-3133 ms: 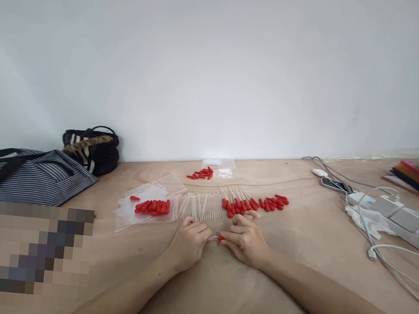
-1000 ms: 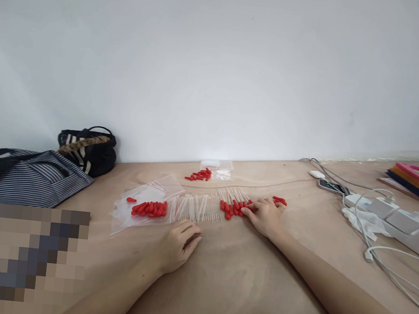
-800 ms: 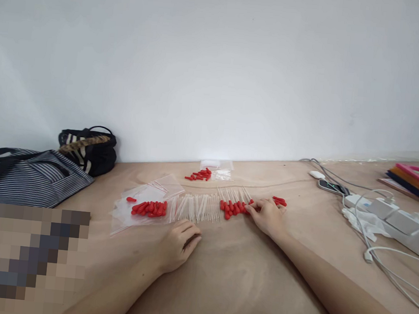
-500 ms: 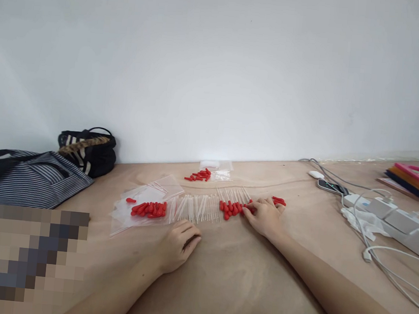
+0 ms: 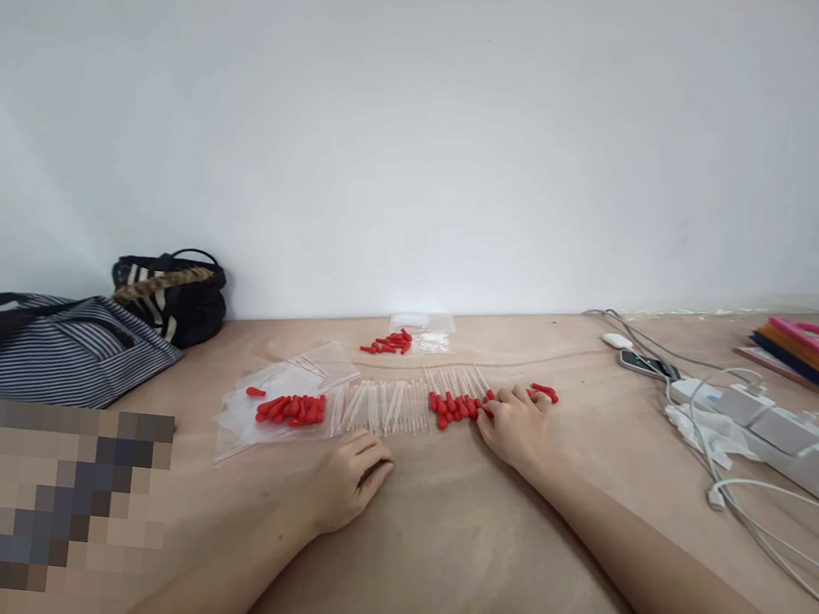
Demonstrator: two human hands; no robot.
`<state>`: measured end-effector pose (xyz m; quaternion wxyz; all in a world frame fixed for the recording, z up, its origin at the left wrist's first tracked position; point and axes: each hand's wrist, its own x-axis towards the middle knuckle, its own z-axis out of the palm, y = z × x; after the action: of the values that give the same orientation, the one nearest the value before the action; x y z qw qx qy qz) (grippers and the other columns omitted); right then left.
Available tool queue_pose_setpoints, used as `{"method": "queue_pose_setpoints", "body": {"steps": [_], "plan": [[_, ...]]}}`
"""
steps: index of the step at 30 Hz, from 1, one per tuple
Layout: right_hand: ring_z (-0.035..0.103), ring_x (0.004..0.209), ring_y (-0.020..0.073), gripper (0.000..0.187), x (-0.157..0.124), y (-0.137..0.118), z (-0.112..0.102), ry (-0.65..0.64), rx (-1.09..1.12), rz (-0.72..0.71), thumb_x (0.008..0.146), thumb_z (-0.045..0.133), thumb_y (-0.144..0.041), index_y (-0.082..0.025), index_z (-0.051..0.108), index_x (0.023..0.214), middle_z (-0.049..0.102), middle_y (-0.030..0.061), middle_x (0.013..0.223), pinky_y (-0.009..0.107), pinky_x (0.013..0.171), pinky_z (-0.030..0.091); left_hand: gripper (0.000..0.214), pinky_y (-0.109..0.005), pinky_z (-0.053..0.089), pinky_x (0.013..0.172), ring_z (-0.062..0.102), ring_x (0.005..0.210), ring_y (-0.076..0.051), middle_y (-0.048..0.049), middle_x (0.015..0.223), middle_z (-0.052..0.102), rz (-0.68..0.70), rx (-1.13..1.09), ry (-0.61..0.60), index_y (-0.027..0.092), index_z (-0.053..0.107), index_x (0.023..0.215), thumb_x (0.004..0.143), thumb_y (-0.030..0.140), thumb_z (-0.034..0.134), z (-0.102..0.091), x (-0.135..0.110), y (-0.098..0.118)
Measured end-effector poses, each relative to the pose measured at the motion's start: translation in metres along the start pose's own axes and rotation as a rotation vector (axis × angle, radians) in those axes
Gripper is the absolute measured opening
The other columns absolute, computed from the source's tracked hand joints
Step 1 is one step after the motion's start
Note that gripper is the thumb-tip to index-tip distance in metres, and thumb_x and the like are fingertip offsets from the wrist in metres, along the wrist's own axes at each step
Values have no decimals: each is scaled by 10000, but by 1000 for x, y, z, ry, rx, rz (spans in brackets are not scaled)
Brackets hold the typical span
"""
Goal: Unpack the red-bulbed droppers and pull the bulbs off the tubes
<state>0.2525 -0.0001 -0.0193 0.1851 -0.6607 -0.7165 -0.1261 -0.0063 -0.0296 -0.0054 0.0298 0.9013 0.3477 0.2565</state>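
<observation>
A row of droppers [image 5: 454, 406] lies on the table, thin clear tubes pointing away and red rubber bulbs toward me. At the row's right end my right hand [image 5: 517, 428] is closed, with bent fingers and the thumb against a red bulb [image 5: 490, 395]. What lies under its palm is hidden. Left of the row are loose clear tubes [image 5: 382, 406]. Just in front of these rests my left hand [image 5: 355, 483], loosely curled, with no visible thing in it. A heap of red bulbs [image 5: 290, 409] lies on clear zip bags [image 5: 238, 431] farther left.
A few loose red bulbs [image 5: 544, 393] lie beyond my right fingers. More red bulbs [image 5: 393, 342] and a small bag of tubes [image 5: 432, 338] lie near the wall. Left stand a striped bag [image 5: 64, 351] and black bag [image 5: 197, 301]; right, a power strip [image 5: 766, 433] with cables.
My right hand has shifted slightly left, and its fingers are drawn in a little from the loose bulbs at the right. My left hand has stayed in place.
</observation>
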Motion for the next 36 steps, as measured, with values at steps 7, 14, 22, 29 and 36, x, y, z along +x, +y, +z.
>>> {"method": "queue_pose_setpoints", "body": {"steps": [7, 14, 22, 29, 36], "plan": [[458, 771, 188, 307, 1, 6, 6, 179, 98, 80, 835, 408, -246, -165, 619, 628, 626, 64, 727, 348, 707, 177, 178, -282, 456, 665, 540, 721, -156, -36, 737, 593, 12, 21, 4, 176, 572, 771, 851, 192, 414, -1, 0, 1], [449, 696, 138, 196, -14, -8, -9, 345, 452, -258, 835, 463, -239, -214, 650, 781, 603, 12, 703, 324, 713, 200, 285, -377, 406, 867, 500, 1015, -231, -109, 1058, 570, 90, 272, 272, 164, 524, 1109, 833, 210, 470, 1, 0, -2], [452, 707, 136, 202, -29, -37, -10, 210, 592, -498, 841, 445, -220, -224, 645, 811, 584, 7, 697, 337, 726, 221, 205, -316, 362, 732, 566, 736, -157, -23, 804, 657, 151, 247, 190, 180, 585, 951, 891, 260, 407, 14, 5, 3], [479, 793, 161, 234, -32, -44, -7, 180, 577, -489, 763, 584, -385, -254, 628, 952, 625, 13, 809, 382, 808, 210, 237, -303, 283, 651, 524, 613, -135, 2, 652, 620, 135, 278, 147, 190, 595, 818, 900, 229, 376, 22, 6, 4], [462, 698, 135, 124, -33, -47, 2, 234, 472, -531, 798, 563, -318, -261, 668, 766, 556, -22, 562, 386, 819, 207, 234, -305, 254, 631, 487, 598, -144, 0, 600, 577, 157, 331, 81, 184, 562, 698, 869, 191, 403, 16, 9, 10]]}}
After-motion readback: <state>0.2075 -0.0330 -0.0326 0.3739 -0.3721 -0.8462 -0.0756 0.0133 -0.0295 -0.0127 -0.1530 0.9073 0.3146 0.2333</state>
